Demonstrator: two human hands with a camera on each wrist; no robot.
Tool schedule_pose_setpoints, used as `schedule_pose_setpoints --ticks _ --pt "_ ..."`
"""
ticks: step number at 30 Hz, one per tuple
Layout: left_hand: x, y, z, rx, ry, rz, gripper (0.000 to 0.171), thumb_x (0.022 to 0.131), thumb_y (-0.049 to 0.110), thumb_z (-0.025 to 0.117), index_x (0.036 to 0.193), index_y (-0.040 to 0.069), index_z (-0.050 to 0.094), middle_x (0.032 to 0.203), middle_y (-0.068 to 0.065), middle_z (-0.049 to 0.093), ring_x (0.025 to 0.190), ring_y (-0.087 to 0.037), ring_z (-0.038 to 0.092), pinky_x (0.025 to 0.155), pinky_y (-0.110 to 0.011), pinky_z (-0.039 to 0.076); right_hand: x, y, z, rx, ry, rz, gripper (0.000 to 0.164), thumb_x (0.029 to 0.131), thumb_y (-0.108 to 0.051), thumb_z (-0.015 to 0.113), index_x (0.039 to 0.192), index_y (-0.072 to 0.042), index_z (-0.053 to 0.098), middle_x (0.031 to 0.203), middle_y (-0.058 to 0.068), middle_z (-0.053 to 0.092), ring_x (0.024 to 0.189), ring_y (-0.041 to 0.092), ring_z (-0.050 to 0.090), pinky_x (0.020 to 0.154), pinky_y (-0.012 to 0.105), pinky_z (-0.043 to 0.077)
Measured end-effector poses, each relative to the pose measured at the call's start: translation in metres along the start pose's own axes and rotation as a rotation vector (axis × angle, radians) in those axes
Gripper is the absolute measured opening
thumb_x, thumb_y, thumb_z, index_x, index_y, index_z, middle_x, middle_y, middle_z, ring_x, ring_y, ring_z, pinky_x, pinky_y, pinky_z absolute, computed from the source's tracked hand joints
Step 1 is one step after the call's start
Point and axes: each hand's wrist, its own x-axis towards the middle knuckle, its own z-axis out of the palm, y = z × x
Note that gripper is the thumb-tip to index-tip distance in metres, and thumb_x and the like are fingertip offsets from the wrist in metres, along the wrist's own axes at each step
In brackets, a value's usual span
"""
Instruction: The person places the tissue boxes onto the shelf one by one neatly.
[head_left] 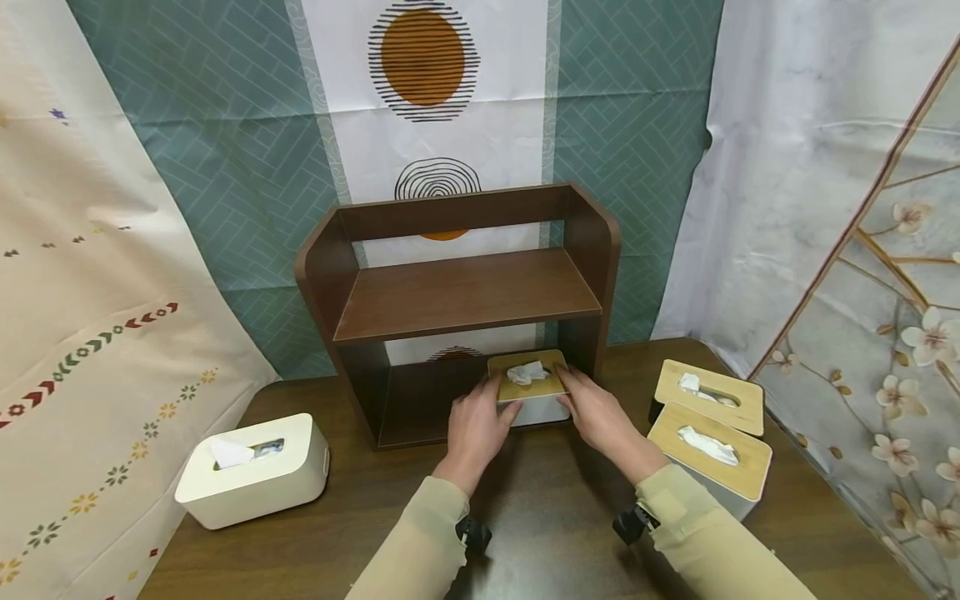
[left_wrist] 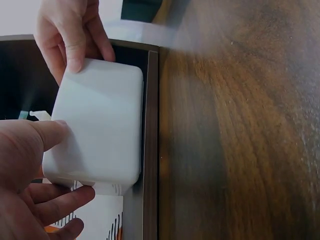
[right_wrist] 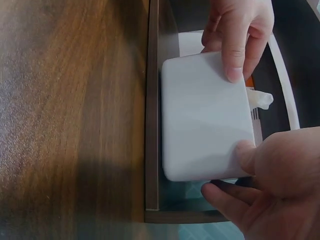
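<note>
A white tissue box (head_left: pixel 542 409) with a wooden lid and a tissue poking out of its slot sits at the right end of the brown shelf's (head_left: pixel 420 425) lower level. My left hand (head_left: pixel 477 423) grips the box's left side, thumb on the near face. On its right side my right hand (head_left: pixel 596 410) holds it the same way. Both wrist views show the box's white end (left_wrist: pixel 100 120) between the two hands, thumbs on the white face and fingers round the sides. In the right wrist view the box (right_wrist: pixel 205 120) lies just inside the shelf's front edge.
A cream tissue box (head_left: pixel 255 471) stands on the table (head_left: pixel 525 533) to the left. Two wooden-lidded tissue boxes, a rear one (head_left: pixel 738 398) and a front one (head_left: pixel 720 450), stand at the right. Patterned cloths (head_left: pixel 225 100) hang behind and at the sides.
</note>
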Motion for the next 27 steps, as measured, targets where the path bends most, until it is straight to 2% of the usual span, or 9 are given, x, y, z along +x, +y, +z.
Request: schedule_pose_setpoints --ticks 18,27 --pt "-0.0018 0.0039 -0.0003 0.073 0.002 0.002 0.055 0.098 0.035 0.087 0.143 0.007 0.07 0.136 -0.02 0.074 0.107 -0.037 0.079 0.095 -0.061 0.059 0.0019 0.0019 0.0017 -0.014 -0.038 0.007 0.048 0.109 -0.003 0.067 0.154 0.009 0.054 0.147 0.038 0.058 0.13 0.052 0.064 0.103 0.062 0.056" --pt "-0.0026 0.0033 -0.0004 0.078 -0.001 0.007 0.054 0.099 0.036 0.087 0.142 0.007 0.071 0.135 -0.019 0.074 0.105 -0.037 0.079 0.095 -0.061 0.059 0.0021 0.0003 0.0001 -0.006 -0.087 0.041 0.055 0.109 -0.007 0.069 0.159 0.008 0.049 0.154 0.039 0.053 0.135 0.053 0.061 0.106 0.063 0.054"
